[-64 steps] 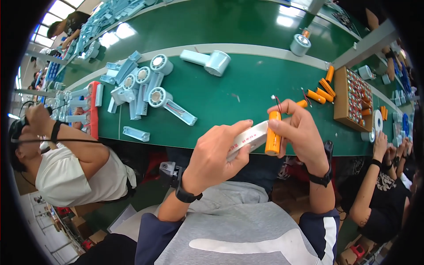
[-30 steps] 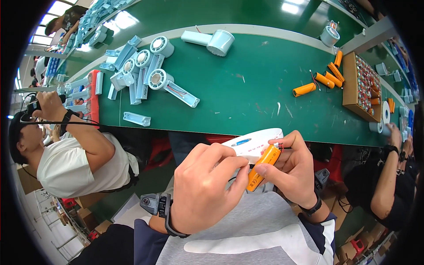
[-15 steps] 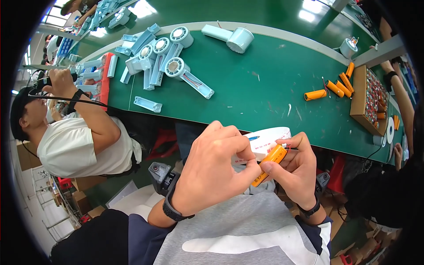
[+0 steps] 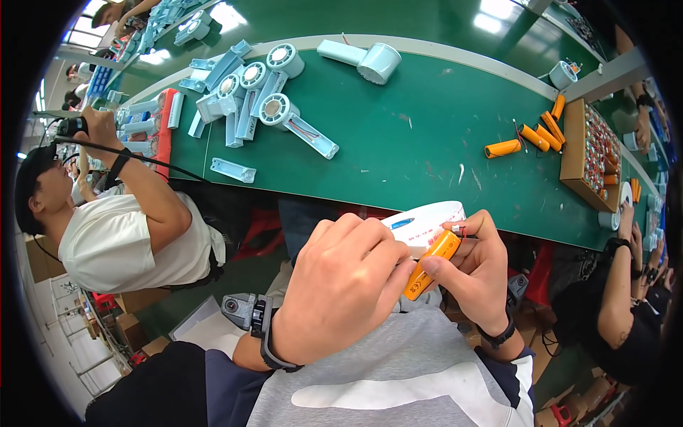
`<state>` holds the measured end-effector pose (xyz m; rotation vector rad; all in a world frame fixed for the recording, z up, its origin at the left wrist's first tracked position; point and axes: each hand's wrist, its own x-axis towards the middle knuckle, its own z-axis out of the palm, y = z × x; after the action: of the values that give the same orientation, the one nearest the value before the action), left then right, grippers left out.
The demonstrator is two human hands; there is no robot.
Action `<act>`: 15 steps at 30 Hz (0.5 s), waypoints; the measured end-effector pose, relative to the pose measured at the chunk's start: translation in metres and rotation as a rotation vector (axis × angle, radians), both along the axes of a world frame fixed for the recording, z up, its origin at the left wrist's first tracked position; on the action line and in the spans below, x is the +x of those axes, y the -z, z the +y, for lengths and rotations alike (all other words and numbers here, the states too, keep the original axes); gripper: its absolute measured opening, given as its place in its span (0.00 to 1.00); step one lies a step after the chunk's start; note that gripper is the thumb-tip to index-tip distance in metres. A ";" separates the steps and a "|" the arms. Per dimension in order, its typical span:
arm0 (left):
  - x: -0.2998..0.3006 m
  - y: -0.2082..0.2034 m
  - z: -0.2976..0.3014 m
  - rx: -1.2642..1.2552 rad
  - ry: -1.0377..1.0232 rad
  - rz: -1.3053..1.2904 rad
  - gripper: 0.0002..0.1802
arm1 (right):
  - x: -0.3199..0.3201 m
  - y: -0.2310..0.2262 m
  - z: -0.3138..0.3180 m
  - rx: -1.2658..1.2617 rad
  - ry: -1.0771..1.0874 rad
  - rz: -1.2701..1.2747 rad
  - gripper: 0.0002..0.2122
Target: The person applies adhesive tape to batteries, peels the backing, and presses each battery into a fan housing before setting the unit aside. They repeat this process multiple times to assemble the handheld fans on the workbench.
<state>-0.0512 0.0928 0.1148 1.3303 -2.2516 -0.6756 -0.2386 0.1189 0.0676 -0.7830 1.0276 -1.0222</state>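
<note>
At a green workbench (image 4: pixel 398 156), a co-worker in a white shirt (image 4: pixel 121 235) sits at left with one arm raised, beside a red rack (image 4: pixel 165 135) of pale-blue parts; next to it on the bench lie a loose trough-shaped piece (image 4: pixel 233 171), toward the near edge, and a cluster of pale-blue fans (image 4: pixel 275 109) farther off; the wearer's left hand (image 4: pixel 348 285) curls above the lap, its thumb and forefinger drawn close beside the battery, though what they pinch, if anything, cannot be told; beyond, a single fan body (image 4: pixel 379 64) lies near the far edge; between the hands sits a white roll (image 4: pixel 427 224) with red print, just behind a tilted orange battery (image 4: pixel 434 263), which the right hand (image 4: pixel 473 277) pinches between thumb and fingers, a small white connector (image 4: pixel 457 229) at its far end; the step in hand looks to be fitting something from the roll to the battery; the next move seems to call for a steady right grip and a precise left fingertip, with the lead clear; farther right lie loose orange cells (image 4: pixel 502 148), a filled carton (image 4: pixel 587 191) and a black-clad co-worker (image 4: pixel 590 306).
</note>
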 end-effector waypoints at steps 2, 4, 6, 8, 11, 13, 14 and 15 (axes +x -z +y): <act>0.000 -0.003 -0.001 -0.017 0.032 -0.064 0.07 | 0.000 0.000 0.001 -0.010 -0.003 -0.001 0.17; -0.002 -0.002 0.002 -0.053 0.031 -0.098 0.07 | 0.001 0.001 0.001 -0.010 -0.009 0.008 0.17; -0.005 0.000 0.004 -0.123 0.035 -0.160 0.07 | 0.001 0.001 0.002 -0.009 -0.008 0.016 0.17; -0.004 -0.001 0.004 -0.114 0.039 -0.162 0.07 | 0.002 0.002 0.002 -0.029 -0.024 0.029 0.17; -0.001 -0.002 0.005 -0.098 0.046 -0.165 0.07 | 0.001 0.002 0.001 -0.037 -0.033 0.026 0.17; 0.000 -0.002 0.005 -0.088 0.055 -0.138 0.07 | 0.000 0.001 0.001 -0.031 -0.031 0.013 0.17; 0.000 -0.003 0.005 -0.083 0.055 -0.127 0.08 | 0.001 0.001 0.001 -0.032 -0.031 0.012 0.17; 0.000 -0.003 0.006 -0.084 0.054 -0.128 0.08 | 0.001 0.001 0.002 -0.037 -0.042 0.025 0.17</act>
<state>-0.0516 0.0983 0.1177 1.3100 -2.3974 -0.5216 -0.2377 0.1205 0.0661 -0.8460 1.0119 -0.9999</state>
